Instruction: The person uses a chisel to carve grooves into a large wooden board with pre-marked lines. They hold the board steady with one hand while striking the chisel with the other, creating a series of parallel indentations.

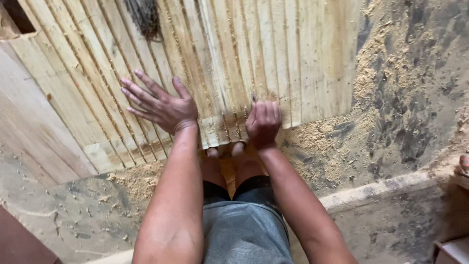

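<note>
A panel of pale wooden slats lies on the dusty floor in front of me, its near edge above my knees. My left hand hovers flat over the slats with fingers spread and holds nothing. At the near edge of the panel my right hand is curled, fingers closed around a small dark thing whose tip pokes out above the knuckles. What it is I cannot tell.
Sawdust is heaped along the panel's near and right edges on a grey concrete floor. A wide bare plank lies at the left. A dark bundle rests on the slats at the top. A concrete ledge runs at the lower right.
</note>
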